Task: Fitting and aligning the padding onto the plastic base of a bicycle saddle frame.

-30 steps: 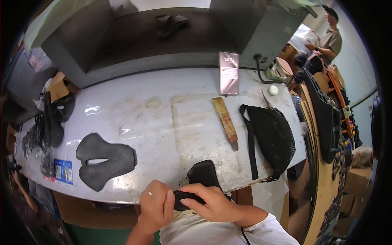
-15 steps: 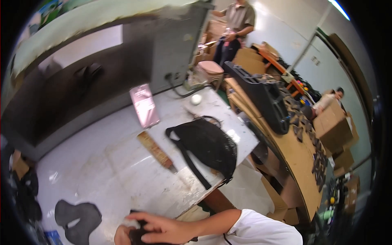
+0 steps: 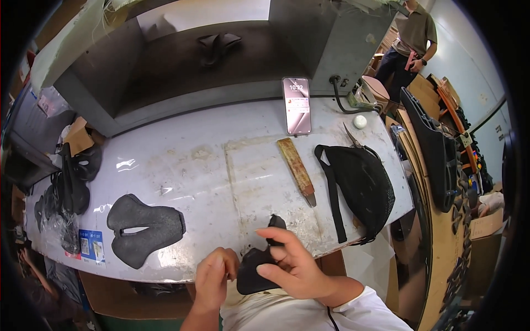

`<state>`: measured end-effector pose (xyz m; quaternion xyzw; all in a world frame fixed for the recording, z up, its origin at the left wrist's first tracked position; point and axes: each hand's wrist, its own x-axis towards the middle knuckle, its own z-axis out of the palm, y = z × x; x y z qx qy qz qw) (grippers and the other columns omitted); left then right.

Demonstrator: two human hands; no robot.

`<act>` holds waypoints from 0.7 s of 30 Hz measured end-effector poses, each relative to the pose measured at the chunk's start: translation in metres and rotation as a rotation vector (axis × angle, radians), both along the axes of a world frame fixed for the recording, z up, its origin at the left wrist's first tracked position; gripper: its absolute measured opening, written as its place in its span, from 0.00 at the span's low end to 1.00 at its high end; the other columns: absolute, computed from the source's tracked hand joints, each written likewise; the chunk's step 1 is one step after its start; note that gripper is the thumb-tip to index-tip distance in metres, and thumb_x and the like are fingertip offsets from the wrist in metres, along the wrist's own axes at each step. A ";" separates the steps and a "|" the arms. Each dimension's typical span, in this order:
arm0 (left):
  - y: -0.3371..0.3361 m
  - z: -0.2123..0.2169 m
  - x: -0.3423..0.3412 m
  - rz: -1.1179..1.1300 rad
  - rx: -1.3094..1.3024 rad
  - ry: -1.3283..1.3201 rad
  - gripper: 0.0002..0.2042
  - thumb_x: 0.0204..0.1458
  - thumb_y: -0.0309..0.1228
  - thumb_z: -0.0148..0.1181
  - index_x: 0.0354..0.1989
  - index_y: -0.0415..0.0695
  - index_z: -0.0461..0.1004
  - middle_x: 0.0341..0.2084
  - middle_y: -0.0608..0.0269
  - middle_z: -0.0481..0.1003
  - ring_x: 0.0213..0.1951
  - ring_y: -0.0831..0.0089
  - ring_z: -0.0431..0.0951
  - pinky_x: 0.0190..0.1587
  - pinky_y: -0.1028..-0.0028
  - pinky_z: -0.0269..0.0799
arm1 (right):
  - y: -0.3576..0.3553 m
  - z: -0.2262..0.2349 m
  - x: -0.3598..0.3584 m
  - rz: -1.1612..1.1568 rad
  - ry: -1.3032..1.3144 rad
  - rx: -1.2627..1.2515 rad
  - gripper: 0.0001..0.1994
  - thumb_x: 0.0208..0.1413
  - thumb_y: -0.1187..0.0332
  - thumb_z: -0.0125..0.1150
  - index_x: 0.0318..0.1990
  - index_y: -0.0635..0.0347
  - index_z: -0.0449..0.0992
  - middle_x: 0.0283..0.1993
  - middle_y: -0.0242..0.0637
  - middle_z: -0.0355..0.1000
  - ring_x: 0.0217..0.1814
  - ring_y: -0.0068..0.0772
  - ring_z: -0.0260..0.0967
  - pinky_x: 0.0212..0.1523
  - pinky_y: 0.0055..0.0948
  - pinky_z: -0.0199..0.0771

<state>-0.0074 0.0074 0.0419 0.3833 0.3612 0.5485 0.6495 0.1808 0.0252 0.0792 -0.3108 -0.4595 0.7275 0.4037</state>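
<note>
Close to my body, at the table's front edge, my right hand (image 3: pixel 292 270) grips a black saddle-shaped piece (image 3: pixel 255 276), thumb on its near face and fingers behind its upper part. My left hand (image 3: pixel 216 271) is closed at the piece's left edge, fingers curled together; its fingertips are partly hidden. On the table to the left lies a dark grey bicycle saddle pad (image 3: pixel 154 220) with a slot in it. Beyond my hands lies a flat-bladed knife (image 3: pixel 297 171) with a worn, tan-wrapped handle.
A black bag (image 3: pixel 361 187) with a strap lies right, beside scissors (image 3: pixel 351 136) and a white ball (image 3: pixel 360 122). A lit phone (image 3: pixel 297 106) leans on a grey metal box (image 3: pixel 342 49) holding a dark piece (image 3: pixel 218 47). Black saddles (image 3: pixel 72 187) pile left. A person (image 3: pixel 411 38) stands back right.
My view has swung left, so the table's things sit further right in the picture. Both hands now show apart, with the black piece between them; earlier they overlapped at the lower edge.
</note>
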 end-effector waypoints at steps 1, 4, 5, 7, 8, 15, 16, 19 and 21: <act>0.001 0.000 0.002 0.061 0.114 0.139 0.16 0.65 0.36 0.42 0.25 0.41 0.63 0.20 0.64 0.64 0.22 0.76 0.59 0.26 0.76 0.54 | -0.001 -0.001 -0.002 0.002 -0.002 -0.001 0.29 0.63 0.77 0.53 0.68 0.58 0.49 0.35 0.32 0.68 0.37 0.14 0.63 0.37 0.16 0.64; 0.004 0.015 0.007 0.092 0.242 0.479 0.15 0.64 0.35 0.43 0.26 0.39 0.65 0.20 0.64 0.64 0.22 0.77 0.60 0.26 0.75 0.55 | 0.000 -0.007 -0.002 0.047 -0.069 -0.025 0.28 0.64 0.76 0.52 0.68 0.59 0.49 0.41 0.37 0.72 0.43 0.18 0.67 0.42 0.20 0.69; 0.005 0.021 0.008 0.109 0.276 0.675 0.15 0.64 0.34 0.43 0.26 0.39 0.64 0.20 0.65 0.64 0.22 0.77 0.61 0.26 0.74 0.55 | 0.000 -0.008 -0.002 0.050 -0.071 -0.028 0.28 0.64 0.76 0.52 0.68 0.59 0.49 0.41 0.37 0.72 0.43 0.18 0.67 0.42 0.20 0.69; 0.004 0.021 0.003 0.029 0.166 0.595 0.14 0.64 0.32 0.43 0.26 0.39 0.64 0.21 0.65 0.65 0.23 0.78 0.61 0.26 0.73 0.58 | -0.003 -0.008 -0.004 -0.018 0.001 0.010 0.27 0.64 0.76 0.51 0.68 0.58 0.49 0.42 0.37 0.73 0.43 0.18 0.69 0.44 0.20 0.70; 0.004 0.014 0.001 -0.023 0.030 0.367 0.14 0.64 0.33 0.43 0.27 0.40 0.64 0.22 0.65 0.65 0.24 0.78 0.62 0.27 0.73 0.59 | -0.003 -0.006 -0.005 -0.015 0.002 0.008 0.27 0.64 0.76 0.51 0.68 0.58 0.49 0.42 0.37 0.73 0.43 0.18 0.69 0.44 0.20 0.70; 0.003 0.014 0.018 0.162 0.114 0.352 0.13 0.65 0.36 0.43 0.30 0.40 0.64 0.26 0.65 0.67 0.27 0.80 0.62 0.29 0.75 0.58 | 0.007 -0.007 -0.008 0.188 0.452 -0.561 0.33 0.62 0.77 0.53 0.70 0.57 0.43 0.54 0.45 0.68 0.55 0.30 0.69 0.54 0.27 0.71; 0.005 0.009 0.012 0.077 -0.044 0.189 0.14 0.65 0.36 0.43 0.30 0.40 0.64 0.26 0.65 0.67 0.26 0.79 0.62 0.28 0.75 0.57 | 0.006 -0.006 -0.005 0.170 0.407 -0.434 0.34 0.62 0.77 0.54 0.70 0.56 0.43 0.54 0.45 0.69 0.55 0.30 0.69 0.54 0.27 0.71; 0.005 0.007 0.003 0.013 -0.115 0.121 0.14 0.64 0.36 0.44 0.29 0.41 0.65 0.24 0.68 0.65 0.26 0.80 0.61 0.28 0.76 0.57 | 0.004 -0.004 -0.003 0.083 0.292 -0.275 0.37 0.60 0.78 0.55 0.71 0.55 0.40 0.54 0.46 0.68 0.56 0.31 0.69 0.56 0.29 0.70; 0.004 0.008 0.001 -0.058 -0.185 0.052 0.14 0.64 0.36 0.45 0.27 0.41 0.65 0.22 0.70 0.64 0.25 0.80 0.60 0.27 0.76 0.56 | 0.005 -0.004 -0.005 0.049 0.228 -0.230 0.36 0.62 0.78 0.53 0.71 0.54 0.40 0.54 0.44 0.68 0.55 0.27 0.67 0.56 0.28 0.68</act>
